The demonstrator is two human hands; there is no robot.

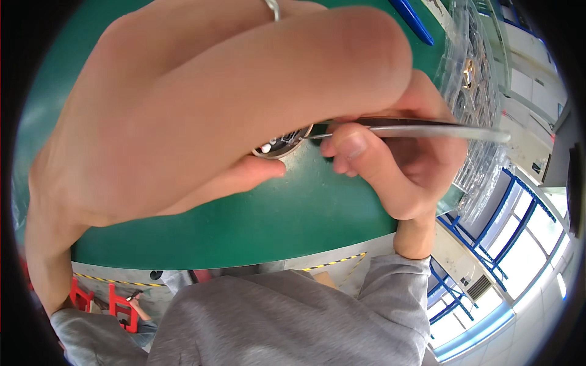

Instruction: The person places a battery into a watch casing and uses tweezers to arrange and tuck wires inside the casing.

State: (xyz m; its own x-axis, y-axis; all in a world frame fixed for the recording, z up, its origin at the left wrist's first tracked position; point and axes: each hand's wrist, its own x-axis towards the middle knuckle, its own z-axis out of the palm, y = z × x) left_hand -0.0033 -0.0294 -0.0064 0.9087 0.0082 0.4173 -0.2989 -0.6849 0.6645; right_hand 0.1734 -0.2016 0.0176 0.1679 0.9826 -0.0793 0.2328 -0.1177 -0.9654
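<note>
My left hand (201, 110) looms large across the view, its fingers curled over a small round part (284, 145). Between those fingers and the thumb, which lies at its near edge, the part shows a metallic rim, a dark inside and small white pieces; most of it is hidden. In my right hand (397, 165) is a pair of metal tweezers (439, 130), pinched between thumb and fingers. Their thin tip reaches left to the rim of the round part; whether it grips anything there I cannot tell.
Both hands are over a green table mat (256, 232). A blue slender tool (415, 23) lies at the far right. Clear plastic trays (476, 104) with round parts line the right edge. Beyond the near edge, red stool frames (122, 308) and another person's arm (142, 311) show.
</note>
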